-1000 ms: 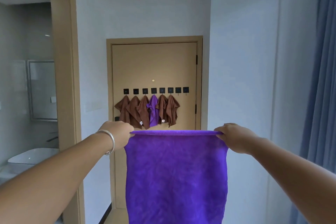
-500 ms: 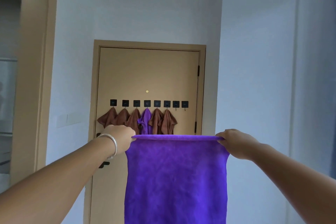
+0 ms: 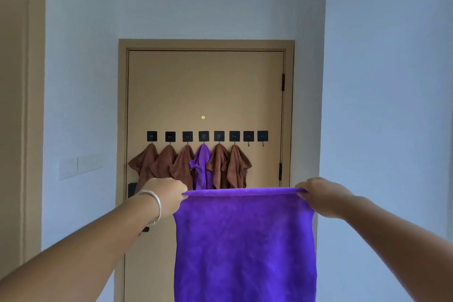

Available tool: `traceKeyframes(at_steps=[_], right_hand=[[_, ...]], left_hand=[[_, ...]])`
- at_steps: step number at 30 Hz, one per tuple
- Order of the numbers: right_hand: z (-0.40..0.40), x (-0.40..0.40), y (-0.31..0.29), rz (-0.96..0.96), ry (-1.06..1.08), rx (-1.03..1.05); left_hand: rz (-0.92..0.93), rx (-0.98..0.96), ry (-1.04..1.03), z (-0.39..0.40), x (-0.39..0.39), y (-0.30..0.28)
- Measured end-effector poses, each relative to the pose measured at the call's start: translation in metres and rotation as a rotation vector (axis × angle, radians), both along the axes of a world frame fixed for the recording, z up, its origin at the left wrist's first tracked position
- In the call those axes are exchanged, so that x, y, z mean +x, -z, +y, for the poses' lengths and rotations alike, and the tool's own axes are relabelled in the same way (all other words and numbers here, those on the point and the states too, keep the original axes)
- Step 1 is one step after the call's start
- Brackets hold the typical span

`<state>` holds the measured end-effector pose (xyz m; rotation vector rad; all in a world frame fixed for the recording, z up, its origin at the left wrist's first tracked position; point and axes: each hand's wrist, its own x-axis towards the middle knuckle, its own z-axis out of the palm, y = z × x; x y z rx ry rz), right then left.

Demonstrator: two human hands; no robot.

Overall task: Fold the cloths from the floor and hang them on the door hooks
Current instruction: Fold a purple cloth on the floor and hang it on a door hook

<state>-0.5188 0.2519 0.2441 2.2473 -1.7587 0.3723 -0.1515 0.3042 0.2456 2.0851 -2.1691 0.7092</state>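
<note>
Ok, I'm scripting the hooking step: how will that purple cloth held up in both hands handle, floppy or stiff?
Probably floppy: the purple cloth hangs straight down from where the left hand and right hand pinch its top corners. Likely light, since fingertip pinches carry it. Its fuzzy pile should grip a free hook, though it may bunch like the hung cloths.

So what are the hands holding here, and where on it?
A purple cloth: the left hand and right hand each pinch a top corner.

Purple cloth: held taut by its top corners, hanging flat and vertical. Door hooks: eight black squares in a row. Six hung cloths, five brown, one purple; two right hooks bare.
</note>
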Motion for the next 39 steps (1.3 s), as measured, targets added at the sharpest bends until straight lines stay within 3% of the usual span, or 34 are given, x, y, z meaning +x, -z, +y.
traceKeyframes(at_steps=[11,22,30,33,39], right_hand=[[-0.188,-0.013,-0.009,-0.038,-0.004,-0.049],[-0.318,-0.020,-0.005,-0.034,0.005,-0.063],[-0.413,-0.013,-0.009,-0.065,0.077,-0.097],[-0.453,-0.005,-0.021,-0.145,0.092,-0.161],[-0.517,0.016,-0.045,-0.210,0.054,-0.282]], left_hand=[[0.029,-0.055,-0.028,-0.175,-0.015,-0.020],[0.027,-0.054,0.003,-0.315,-0.027,-0.007],[0.125,-0.110,0.179,-0.431,-0.024,-0.012],[0.268,-0.114,0.331,-0.478,-0.019,-0.017],[0.301,-0.223,0.548,-0.554,-0.013,-0.027]])
